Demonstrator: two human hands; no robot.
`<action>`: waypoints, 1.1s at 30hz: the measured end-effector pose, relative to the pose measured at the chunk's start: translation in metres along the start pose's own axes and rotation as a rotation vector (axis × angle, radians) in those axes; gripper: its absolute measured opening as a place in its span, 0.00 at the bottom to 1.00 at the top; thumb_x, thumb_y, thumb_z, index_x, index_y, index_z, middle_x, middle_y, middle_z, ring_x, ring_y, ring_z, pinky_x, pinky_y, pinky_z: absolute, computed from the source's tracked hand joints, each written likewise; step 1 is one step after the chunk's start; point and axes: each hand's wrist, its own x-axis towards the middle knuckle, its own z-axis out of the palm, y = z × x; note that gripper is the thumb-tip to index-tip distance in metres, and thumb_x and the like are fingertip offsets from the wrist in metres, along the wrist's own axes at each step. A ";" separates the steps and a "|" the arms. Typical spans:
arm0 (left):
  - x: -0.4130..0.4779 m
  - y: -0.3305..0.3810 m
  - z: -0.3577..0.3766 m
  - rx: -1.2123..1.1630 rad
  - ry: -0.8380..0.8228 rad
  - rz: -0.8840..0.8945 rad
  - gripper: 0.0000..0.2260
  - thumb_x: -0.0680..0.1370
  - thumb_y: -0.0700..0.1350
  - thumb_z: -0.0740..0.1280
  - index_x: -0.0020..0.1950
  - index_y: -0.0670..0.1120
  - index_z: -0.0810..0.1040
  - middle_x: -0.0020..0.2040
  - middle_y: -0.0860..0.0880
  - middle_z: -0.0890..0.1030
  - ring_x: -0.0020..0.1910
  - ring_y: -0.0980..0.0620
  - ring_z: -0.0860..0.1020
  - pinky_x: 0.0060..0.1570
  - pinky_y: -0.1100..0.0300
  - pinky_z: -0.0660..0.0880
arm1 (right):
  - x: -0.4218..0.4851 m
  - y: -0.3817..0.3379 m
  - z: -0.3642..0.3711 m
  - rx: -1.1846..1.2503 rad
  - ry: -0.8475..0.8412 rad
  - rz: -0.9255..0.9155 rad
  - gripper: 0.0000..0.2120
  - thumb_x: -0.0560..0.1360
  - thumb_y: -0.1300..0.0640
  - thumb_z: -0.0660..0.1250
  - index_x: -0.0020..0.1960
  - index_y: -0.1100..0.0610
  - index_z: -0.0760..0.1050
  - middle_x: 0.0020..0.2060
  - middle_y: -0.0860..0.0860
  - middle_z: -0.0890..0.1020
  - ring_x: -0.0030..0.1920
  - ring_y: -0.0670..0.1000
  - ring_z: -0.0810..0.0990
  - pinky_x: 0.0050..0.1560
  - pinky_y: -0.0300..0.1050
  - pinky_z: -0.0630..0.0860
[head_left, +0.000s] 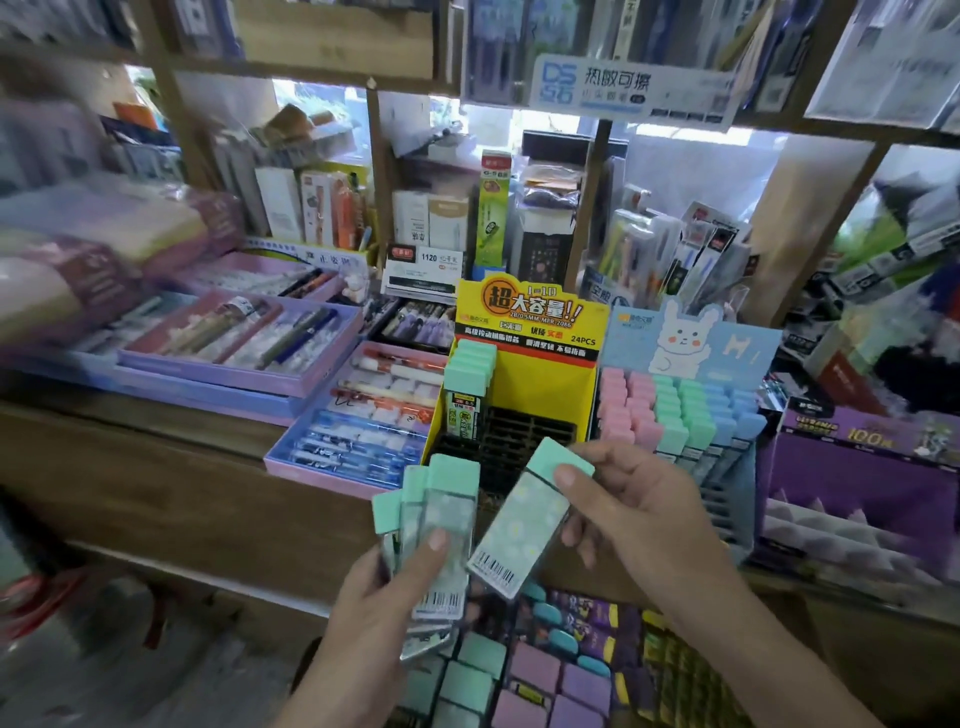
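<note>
A single mint-capped case is pinched at its cap end by the right hand, its long axis tilted down-left. A fanned stack of like cases is gripped upright in the left hand. The yellow display box lies just beyond, nearer the right hand.

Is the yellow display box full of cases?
No, the yellow display box holds a few cases at its left; most slots show bare.

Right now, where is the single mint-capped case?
Head view, centre: the case is pinched in the right hand, below the yellow display box, right of the stack in the left hand.
</note>
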 end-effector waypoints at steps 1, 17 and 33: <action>0.002 0.000 -0.002 -0.024 0.032 0.028 0.20 0.63 0.55 0.78 0.52 0.50 0.84 0.46 0.46 0.88 0.43 0.45 0.87 0.32 0.56 0.82 | 0.005 -0.003 0.001 -0.009 0.018 -0.028 0.08 0.73 0.49 0.74 0.51 0.48 0.84 0.37 0.59 0.85 0.30 0.54 0.81 0.27 0.42 0.77; 0.025 -0.001 -0.015 -0.241 0.098 0.086 0.26 0.70 0.58 0.69 0.57 0.38 0.83 0.48 0.32 0.85 0.36 0.42 0.83 0.31 0.54 0.79 | 0.086 -0.004 0.043 -0.386 0.062 -0.228 0.10 0.81 0.58 0.69 0.54 0.42 0.76 0.41 0.47 0.84 0.40 0.44 0.86 0.46 0.39 0.82; 0.031 -0.002 -0.017 -0.257 0.038 0.068 0.23 0.73 0.58 0.66 0.50 0.40 0.87 0.46 0.29 0.83 0.32 0.41 0.80 0.27 0.55 0.77 | 0.100 0.010 0.053 -0.424 0.086 -0.251 0.06 0.78 0.58 0.73 0.48 0.48 0.78 0.39 0.50 0.84 0.39 0.48 0.84 0.39 0.43 0.83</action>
